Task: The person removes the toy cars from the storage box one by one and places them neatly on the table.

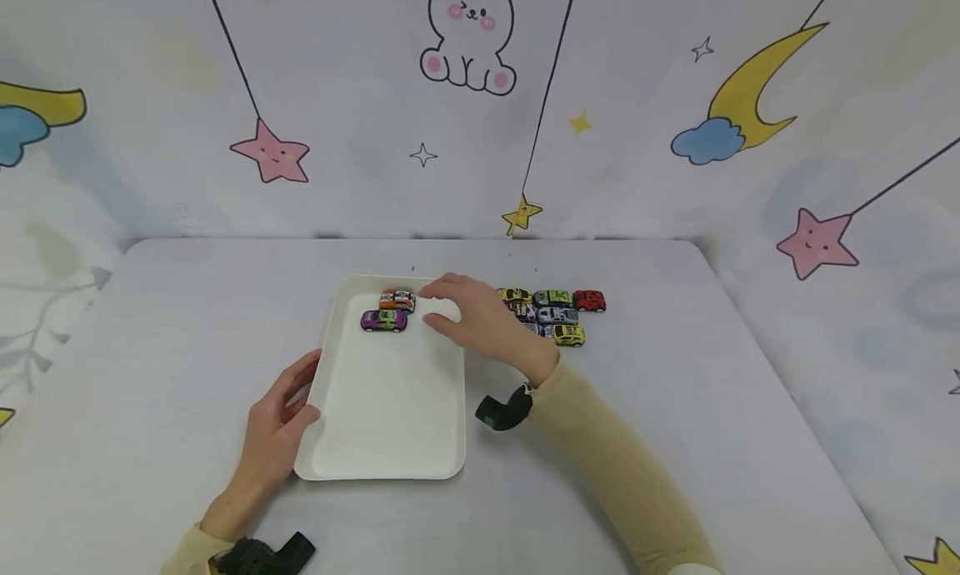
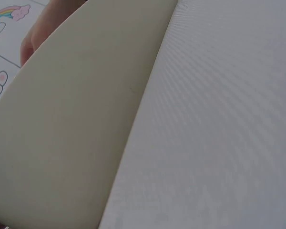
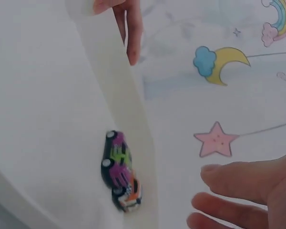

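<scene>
A white tray [image 1: 390, 392] lies on the table; its outer wall fills much of the left wrist view. My left hand [image 1: 273, 429] holds the tray's left edge, thumb at the rim and fingers along the outside. Inside the tray, near its far end, a purple-and-green toy car [image 1: 384, 321] stands beside an orange-and-white toy car [image 1: 397, 301]. My right hand [image 1: 480, 317] hovers over the tray's far right side, just right of these cars. Its thumb and fingers are spread apart with nothing between them, as the right wrist view [image 3: 248, 195] also shows.
Right of the tray several toy cars stand grouped, among them a red car [image 1: 589, 301], a green car [image 1: 553, 297] and a yellow car [image 1: 568, 335]. My right forearm partly hides the group. A patterned wall [image 1: 375, 183] rises behind the table.
</scene>
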A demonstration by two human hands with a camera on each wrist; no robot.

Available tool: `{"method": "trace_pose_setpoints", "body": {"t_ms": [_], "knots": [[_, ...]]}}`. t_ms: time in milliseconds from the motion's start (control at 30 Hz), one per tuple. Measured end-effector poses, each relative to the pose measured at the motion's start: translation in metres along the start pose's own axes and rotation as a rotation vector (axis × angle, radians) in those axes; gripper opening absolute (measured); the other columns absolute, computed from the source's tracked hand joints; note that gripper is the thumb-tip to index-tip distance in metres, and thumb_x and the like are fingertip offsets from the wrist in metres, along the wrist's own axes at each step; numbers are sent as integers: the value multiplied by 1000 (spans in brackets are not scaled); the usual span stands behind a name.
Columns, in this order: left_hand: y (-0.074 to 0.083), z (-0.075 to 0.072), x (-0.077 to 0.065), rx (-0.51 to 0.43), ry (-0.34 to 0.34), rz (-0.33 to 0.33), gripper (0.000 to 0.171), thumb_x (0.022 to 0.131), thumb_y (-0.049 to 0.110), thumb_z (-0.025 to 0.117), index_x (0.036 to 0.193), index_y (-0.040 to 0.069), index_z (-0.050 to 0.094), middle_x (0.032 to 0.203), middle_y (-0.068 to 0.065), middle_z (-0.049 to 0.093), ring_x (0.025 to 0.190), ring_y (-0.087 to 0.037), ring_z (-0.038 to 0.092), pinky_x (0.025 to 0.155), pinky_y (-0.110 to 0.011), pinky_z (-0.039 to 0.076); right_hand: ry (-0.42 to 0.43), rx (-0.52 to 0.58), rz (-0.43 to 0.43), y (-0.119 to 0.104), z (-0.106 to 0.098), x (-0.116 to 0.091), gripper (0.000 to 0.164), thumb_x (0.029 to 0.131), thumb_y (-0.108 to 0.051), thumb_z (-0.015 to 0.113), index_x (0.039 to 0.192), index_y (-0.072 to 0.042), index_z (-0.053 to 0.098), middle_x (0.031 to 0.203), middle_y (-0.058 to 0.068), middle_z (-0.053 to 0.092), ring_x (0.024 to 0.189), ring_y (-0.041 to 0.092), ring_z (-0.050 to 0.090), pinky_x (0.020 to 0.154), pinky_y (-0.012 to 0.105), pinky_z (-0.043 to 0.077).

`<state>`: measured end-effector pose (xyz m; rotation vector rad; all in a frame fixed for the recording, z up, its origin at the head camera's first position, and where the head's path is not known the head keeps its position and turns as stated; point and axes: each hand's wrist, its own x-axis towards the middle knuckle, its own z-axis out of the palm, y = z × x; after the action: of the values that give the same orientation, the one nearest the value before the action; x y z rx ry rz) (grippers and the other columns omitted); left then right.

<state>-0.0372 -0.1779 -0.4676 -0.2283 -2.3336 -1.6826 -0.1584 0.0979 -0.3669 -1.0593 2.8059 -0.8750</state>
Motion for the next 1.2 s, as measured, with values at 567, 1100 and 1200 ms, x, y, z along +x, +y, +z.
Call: {"method": "trace_pose_setpoints", "body": {"t_ms": [567, 1100, 1200], "knots": [[-3, 3, -1, -3, -10, -18, 70, 83, -19, 46, 148, 7, 47, 143, -25, 52, 124, 6, 53, 92, -7, 46, -252, -239, 22, -21, 51, 56, 38, 91, -18, 72, 128, -9, 67, 126, 6, 65, 116, 19, 59, 106, 28, 44], [1, 1, 0, 24, 15, -41, 70, 83, -17, 47, 147, 11, 50, 141, -22, 55, 121, 8, 54, 88, -6, 47, -245, -192, 148, -10, 49, 47, 31, 90, -7, 67, 121, -10, 71, 125, 4, 69, 115, 19, 62, 101, 31, 49], [2, -1, 0, 26, 19, -39, 70, 83, -17, 47, 147, 10, 50, 141, -23, 56, 121, 9, 53, 88, -6, 46, -254, -178, 164, -5, 47, 44, 30, 91, -9, 68, 121, -11, 71, 124, 3, 69, 115, 18, 61, 102, 32, 48]]}}
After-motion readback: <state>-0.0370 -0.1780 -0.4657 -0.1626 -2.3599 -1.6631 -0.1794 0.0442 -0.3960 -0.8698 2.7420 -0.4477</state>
